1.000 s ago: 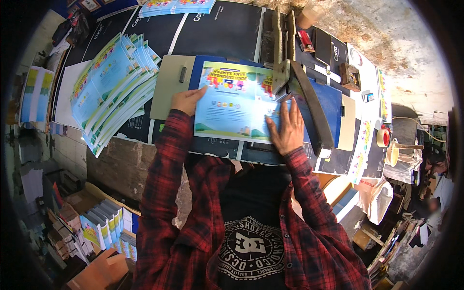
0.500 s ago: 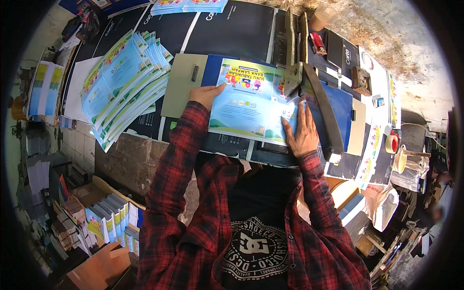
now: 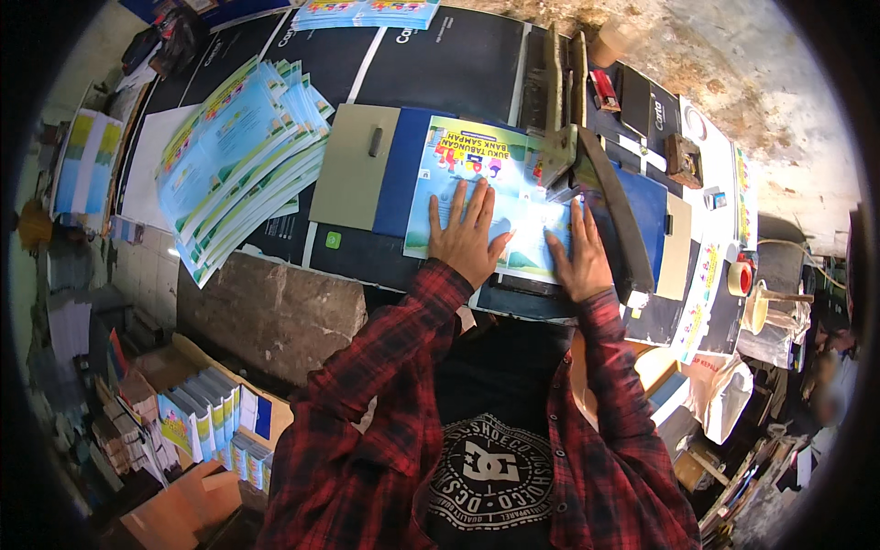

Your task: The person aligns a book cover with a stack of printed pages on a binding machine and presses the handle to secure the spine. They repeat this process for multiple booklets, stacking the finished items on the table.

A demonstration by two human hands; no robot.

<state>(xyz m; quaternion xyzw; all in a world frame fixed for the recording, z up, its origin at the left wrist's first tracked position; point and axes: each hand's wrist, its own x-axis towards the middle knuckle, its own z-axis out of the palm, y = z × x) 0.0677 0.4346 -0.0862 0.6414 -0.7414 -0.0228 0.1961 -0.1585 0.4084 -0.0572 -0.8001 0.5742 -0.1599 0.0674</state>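
Observation:
A glossy printed booklet cover sheet (image 3: 524, 247), blue and green with cartoon figures, lies flat before me across a long-arm stapler. My left hand (image 3: 466, 231) rests on the sheet's left half, palm down with fingers spread. Near the right part of the sheet, beside the stapler's head, my right hand (image 3: 581, 249) lies with its fingers stretched out. The black curved arm of the stapler (image 3: 616, 206) reaches down just right of that hand. Under the sheet is a blue board (image 3: 392, 197) with a grey-beige panel (image 3: 353, 165) at its left.
To the left lies a fanned pile of similar printed sheets (image 3: 240, 156); another stack (image 3: 367, 13) sits at the far edge. On the right are a wooden block (image 3: 684, 156), a red box (image 3: 603, 89) and a tape roll (image 3: 739, 279). Below left stands a box of booklets (image 3: 206, 412).
My left hand has left the sheet's left edge, moved right and now lies flat on it. The sheet has shifted slightly right. My right hand stays near the stapler's head.

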